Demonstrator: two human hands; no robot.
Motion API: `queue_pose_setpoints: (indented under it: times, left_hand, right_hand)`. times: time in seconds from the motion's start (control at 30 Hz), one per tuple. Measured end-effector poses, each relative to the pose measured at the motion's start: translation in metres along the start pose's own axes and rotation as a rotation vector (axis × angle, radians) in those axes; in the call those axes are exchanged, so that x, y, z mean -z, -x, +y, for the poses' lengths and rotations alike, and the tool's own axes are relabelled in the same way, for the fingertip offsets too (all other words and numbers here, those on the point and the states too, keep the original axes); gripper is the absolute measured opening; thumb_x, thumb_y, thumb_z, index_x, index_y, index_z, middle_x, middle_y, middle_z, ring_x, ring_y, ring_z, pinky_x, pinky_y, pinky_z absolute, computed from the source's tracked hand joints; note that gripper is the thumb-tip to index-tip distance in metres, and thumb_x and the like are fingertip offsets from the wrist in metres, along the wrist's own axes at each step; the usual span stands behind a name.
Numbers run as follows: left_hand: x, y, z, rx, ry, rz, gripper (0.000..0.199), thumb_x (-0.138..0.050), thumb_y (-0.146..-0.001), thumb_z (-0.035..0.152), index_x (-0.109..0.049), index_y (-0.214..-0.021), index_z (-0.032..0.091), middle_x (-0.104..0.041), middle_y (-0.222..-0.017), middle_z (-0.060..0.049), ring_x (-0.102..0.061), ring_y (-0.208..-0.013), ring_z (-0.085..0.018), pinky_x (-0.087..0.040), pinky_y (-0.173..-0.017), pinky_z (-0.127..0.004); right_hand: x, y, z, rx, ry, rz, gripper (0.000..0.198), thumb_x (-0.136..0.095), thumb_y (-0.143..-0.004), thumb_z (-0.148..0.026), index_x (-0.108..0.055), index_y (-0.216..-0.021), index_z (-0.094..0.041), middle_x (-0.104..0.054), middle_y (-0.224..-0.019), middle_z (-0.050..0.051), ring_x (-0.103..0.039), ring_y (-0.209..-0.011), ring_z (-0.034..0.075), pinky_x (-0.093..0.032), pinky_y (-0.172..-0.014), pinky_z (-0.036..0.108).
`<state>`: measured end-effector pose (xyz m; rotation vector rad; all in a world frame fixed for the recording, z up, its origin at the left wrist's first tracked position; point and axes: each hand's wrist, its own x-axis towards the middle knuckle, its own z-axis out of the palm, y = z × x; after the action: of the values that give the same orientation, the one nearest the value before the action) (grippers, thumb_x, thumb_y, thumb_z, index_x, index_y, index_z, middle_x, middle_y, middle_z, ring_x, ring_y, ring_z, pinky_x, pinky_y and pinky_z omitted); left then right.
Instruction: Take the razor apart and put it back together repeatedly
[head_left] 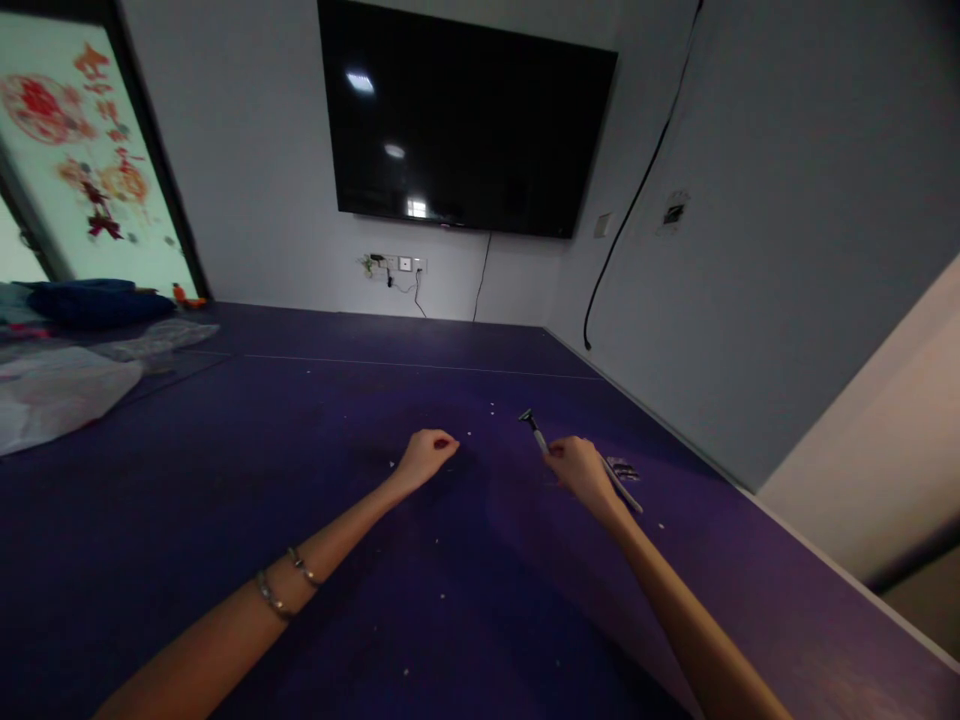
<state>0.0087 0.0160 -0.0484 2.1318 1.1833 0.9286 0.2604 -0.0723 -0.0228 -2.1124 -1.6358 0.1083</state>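
Observation:
A razor [538, 434] with a grey handle and a dark T-shaped head is pinched in my right hand [579, 468], its head pointing up and away to the left. Just behind that hand, a thin grey stick-like object [625, 488] lies on the purple surface, partly covered by the hand. Beside it is a small dark, shiny patterned piece [623, 467], too small to name. My left hand [424, 458] is closed, thumb and fingertips pressed together low over the surface. Whatever it may hold is too small to make out.
Several tiny white bits [469, 433] are scattered over the purple surface [322, 430]. White plastic sheeting [67, 390] and a dark blue cloth [97, 302] lie at the left. A black cable [630, 220] hangs down the right wall. A television [472, 120] is mounted ahead.

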Motion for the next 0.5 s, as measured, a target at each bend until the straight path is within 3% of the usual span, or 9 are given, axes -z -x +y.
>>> queue_pose_setpoints:
  times: [0.1,0.2,0.37,0.5]
  left_hand:
    - [-0.030,-0.007,0.026,0.141,0.180,-0.143,0.036,-0.049,-0.078,0.042,-0.066,-0.074,0.010,-0.063,-0.062,-0.005,-0.055,-0.050,-0.012,-0.042,-0.045,-0.021]
    - [-0.046,-0.010,0.040,0.201,0.256,-0.169,0.043,-0.049,-0.076,0.050,-0.063,-0.067,0.011,-0.059,-0.056,-0.002,-0.050,-0.042,-0.010,-0.037,-0.039,-0.020]
    - [-0.050,-0.008,0.043,0.191,0.286,-0.143,0.047,-0.045,-0.076,0.054,-0.055,-0.055,0.013,-0.049,-0.044,0.001,-0.045,-0.037,-0.010,-0.033,-0.036,-0.020]
    - [-0.044,-0.007,0.035,0.146,0.149,-0.149,0.049,-0.040,-0.078,0.051,-0.054,-0.051,0.013,-0.045,-0.040,0.002,-0.043,-0.037,-0.010,-0.031,-0.038,-0.020]
  right_hand:
    - [-0.006,0.011,-0.036,0.150,0.068,0.027,0.020,-0.050,-0.077,-0.018,-0.069,-0.072,-0.016,-0.068,-0.070,0.006,-0.063,-0.060,0.014,-0.034,-0.051,0.018]
    - [-0.012,0.021,-0.061,0.204,0.136,0.040,0.021,-0.048,-0.081,-0.019,-0.068,-0.077,-0.015,-0.067,-0.078,0.009,-0.063,-0.070,0.016,-0.036,-0.057,0.020]
    - [-0.022,0.034,-0.081,0.229,0.213,0.019,0.025,-0.044,-0.086,-0.023,-0.067,-0.092,-0.013,-0.065,-0.087,0.012,-0.063,-0.074,0.018,-0.041,-0.062,0.022]
    - [-0.025,0.041,-0.088,0.291,0.263,0.010,0.025,-0.044,-0.085,-0.021,-0.066,-0.092,-0.013,-0.064,-0.089,0.012,-0.063,-0.077,0.019,-0.043,-0.065,0.023]
